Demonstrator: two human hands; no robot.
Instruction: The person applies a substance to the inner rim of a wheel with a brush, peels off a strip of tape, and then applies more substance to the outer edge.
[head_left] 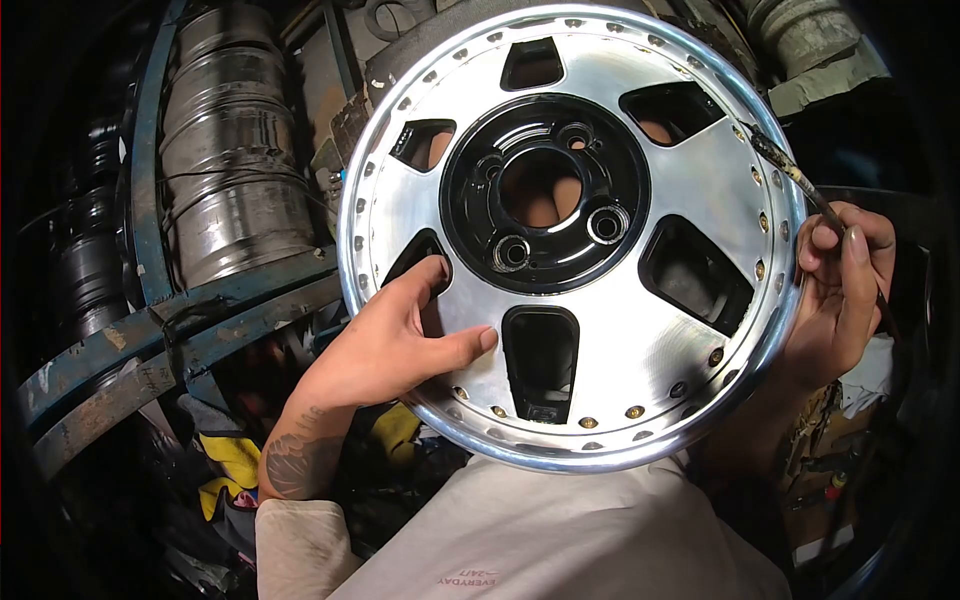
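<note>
Head view: your right hand (842,285) pinches a thin brush (800,185), its shaft slanting up-left onto the alloy wheel (640,330) rim; your left hand (400,345), fingers spread, steadies a spoke.

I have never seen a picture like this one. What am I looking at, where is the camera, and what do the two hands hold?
There is one picture, taken by a camera worn on a person's head, looking forward and down, so the two bare hands belong to that person. In the middle is a car wheel rim without a tyre: a shiny silver face with dark openings, a glossy black centre with bolt holes, and small bolts around the edge. It is held up over the person's lap, not lying on a table. The left hand steadies it from the front, with the index finger at one opening. The right hand pinches a thin brush whose tip touches the rim's right edge. To the left stand stacked metal barrels in a blue frame.
</note>
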